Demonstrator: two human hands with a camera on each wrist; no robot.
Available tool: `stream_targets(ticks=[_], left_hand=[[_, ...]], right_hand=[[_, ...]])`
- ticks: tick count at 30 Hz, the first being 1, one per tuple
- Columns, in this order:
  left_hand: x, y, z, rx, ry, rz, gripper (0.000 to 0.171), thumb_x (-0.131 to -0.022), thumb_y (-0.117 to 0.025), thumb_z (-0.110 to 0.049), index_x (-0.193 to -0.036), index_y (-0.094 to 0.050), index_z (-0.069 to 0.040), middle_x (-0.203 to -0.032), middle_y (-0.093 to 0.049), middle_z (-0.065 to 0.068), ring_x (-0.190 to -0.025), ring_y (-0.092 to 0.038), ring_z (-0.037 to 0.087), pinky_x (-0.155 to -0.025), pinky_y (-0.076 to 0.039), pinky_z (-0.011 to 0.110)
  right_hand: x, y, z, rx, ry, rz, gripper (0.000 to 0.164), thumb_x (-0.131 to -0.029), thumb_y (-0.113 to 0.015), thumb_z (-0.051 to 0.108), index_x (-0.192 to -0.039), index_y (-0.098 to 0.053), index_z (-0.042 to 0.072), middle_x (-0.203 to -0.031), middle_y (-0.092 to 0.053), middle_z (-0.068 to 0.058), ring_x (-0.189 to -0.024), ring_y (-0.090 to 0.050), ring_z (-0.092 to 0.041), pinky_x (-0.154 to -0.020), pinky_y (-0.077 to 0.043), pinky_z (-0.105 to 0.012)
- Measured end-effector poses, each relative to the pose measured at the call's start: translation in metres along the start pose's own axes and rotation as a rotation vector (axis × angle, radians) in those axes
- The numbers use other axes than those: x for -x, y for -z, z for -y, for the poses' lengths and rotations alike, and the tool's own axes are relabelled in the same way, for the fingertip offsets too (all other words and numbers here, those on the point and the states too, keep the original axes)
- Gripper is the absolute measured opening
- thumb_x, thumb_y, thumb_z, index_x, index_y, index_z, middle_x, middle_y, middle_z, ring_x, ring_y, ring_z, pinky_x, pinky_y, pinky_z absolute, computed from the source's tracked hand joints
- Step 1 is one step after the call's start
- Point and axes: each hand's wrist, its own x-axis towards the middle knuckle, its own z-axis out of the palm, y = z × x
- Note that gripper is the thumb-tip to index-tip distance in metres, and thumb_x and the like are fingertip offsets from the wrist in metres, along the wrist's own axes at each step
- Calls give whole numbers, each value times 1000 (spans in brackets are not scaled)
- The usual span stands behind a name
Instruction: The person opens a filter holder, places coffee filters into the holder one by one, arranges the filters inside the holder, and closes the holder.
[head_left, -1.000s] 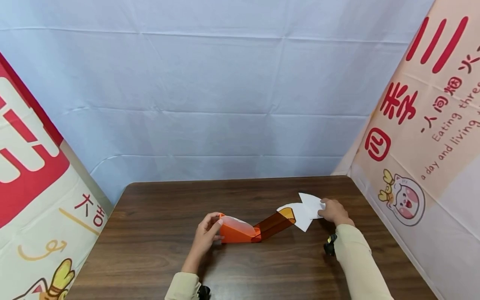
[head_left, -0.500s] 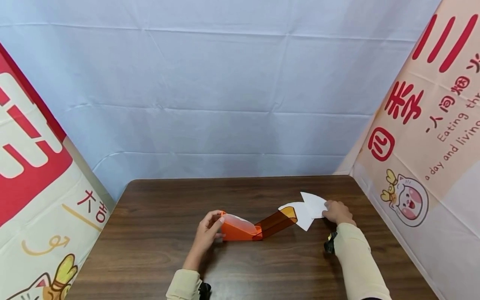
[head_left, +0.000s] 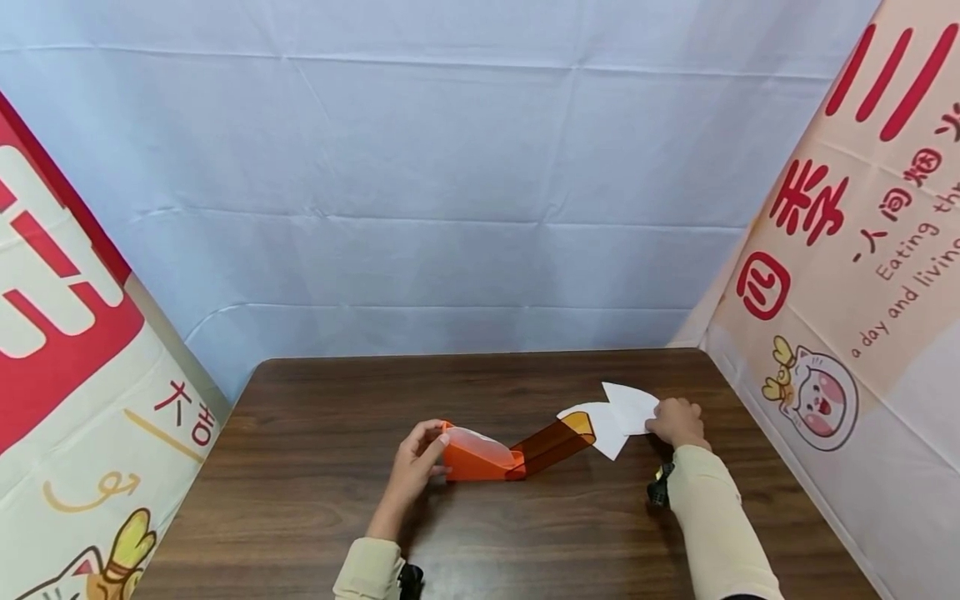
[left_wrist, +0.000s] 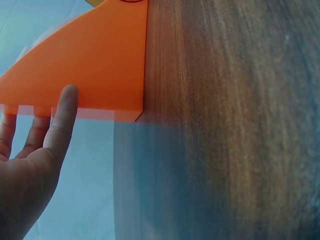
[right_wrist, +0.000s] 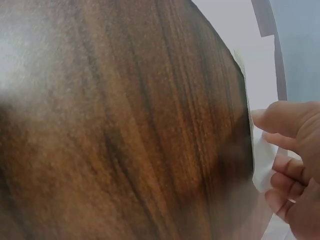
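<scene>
My left hand (head_left: 412, 467) grips the left end of an orange wedge-shaped box (head_left: 476, 461). In the left wrist view, one fingertip lies on the box's front face (left_wrist: 85, 65) and other fingers are behind its end. A white, translucent layer (head_left: 480, 447) shows along the slanted top. At the box's right end lies a see-through brown cover (head_left: 551, 447), tilted up to the right. Fan-shaped white papers (head_left: 628, 408) lie just past it, partly overlapping. My right hand (head_left: 678, 423) pinches the right edge of the farther paper between thumb and fingers, also seen in the right wrist view.
Everything lies on a dark wood-grain table (head_left: 315, 433). A pale cloth (head_left: 420, 192) hangs behind the table's far edge. Printed banners stand along the left side (head_left: 97, 400) and the right side (head_left: 795, 275).
The head view has shifted slightly. My right hand sits a little farther right, with slightly more of the white paper's right edge showing. My left hand keeps its hold on the orange box.
</scene>
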Motion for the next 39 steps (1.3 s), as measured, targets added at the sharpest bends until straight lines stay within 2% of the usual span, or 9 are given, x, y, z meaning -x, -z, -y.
stream_targets(ticks=[3, 8, 13, 16, 19, 22, 25, 29, 39], left_hand=[[2, -2, -8, -14, -2, 4, 29, -94, -56, -10, -117, -52, 7, -103, -58, 14, -85, -59, 20, -68, -47, 63], [3, -2, -10, -15, -2, 2, 30, -94, -56, -10, -117, -51, 8, -103, -58, 13, -85, -60, 20, -69, -46, 63], [3, -1, -8, -14, 1, -5, 29, -93, -57, -10, -116, -52, 7, -103, -58, 13, -85, -60, 20, -68, -47, 62], [3, -2, -8, -4, 8, -7, 28, -93, -57, -9, -115, -52, 6, -103, -58, 15, -85, -59, 22, -68, -48, 61], [3, -2, -8, 6, 22, -5, 27, -93, -57, -9, -116, -53, 5, -102, -57, 15, -85, -59, 22, -69, -48, 61], [0, 0, -2, 16, 39, -1, 27, -93, -57, -9, -117, -52, 5, -103, -57, 15, -86, -59, 23, -70, -48, 62], [-4, 2, 9, 10, 30, -9, 28, -94, -57, -11, -117, -52, 4, -104, -57, 14, -86, -59, 22, -67, -49, 60], [-7, 3, 20, -4, 10, -25, 29, -93, -58, -15, -117, -53, 2, -104, -57, 13, -85, -59, 21, -65, -52, 55], [-6, 4, 16, 30, 49, -8, 28, -93, -58, -10, -117, -53, 4, -104, -57, 14, -85, -59, 23, -69, -48, 62]], right_hand=[[0, -1, -1, -8, 3, -42, 14, -75, -60, 11, -67, -60, -1, -82, -51, -22, -88, -37, -46, -59, -42, -47], [0, -3, -2, -36, 28, -132, 22, -77, -54, 2, -55, -56, 2, -67, -53, -16, -80, -42, -45, -60, -42, -47], [0, -2, 2, -98, 28, -239, 15, -77, -50, -2, -80, -65, -6, -80, -61, -24, -77, -53, -45, -67, -45, -51], [1, 2, 5, -157, 3, -249, 31, -77, -50, -1, -105, -59, -10, -89, -61, -25, -76, -55, -42, -66, -45, -50], [3, 6, 9, -194, -1, -227, 41, -78, -49, 1, -116, -52, -14, -87, -60, -25, -73, -53, -38, -64, -45, -49], [6, 11, 13, -239, 6, -225, 36, -79, -49, 4, -109, -56, -14, -83, -61, -22, -71, -53, -34, -63, -45, -45], [8, 13, 16, -273, 12, -257, 24, -80, -52, 9, -92, -64, -8, -82, -63, -19, -73, -54, -33, -62, -45, -41], [10, 14, 17, -268, 32, -280, 18, -82, -55, 11, -81, -68, -2, -79, -64, -15, -72, -55, -32, -62, -44, -39], [11, 9, 19, -289, 39, -261, 15, -87, -56, 6, -88, -64, -7, -78, -60, -17, -72, -54, -33, -59, -44, -39]])
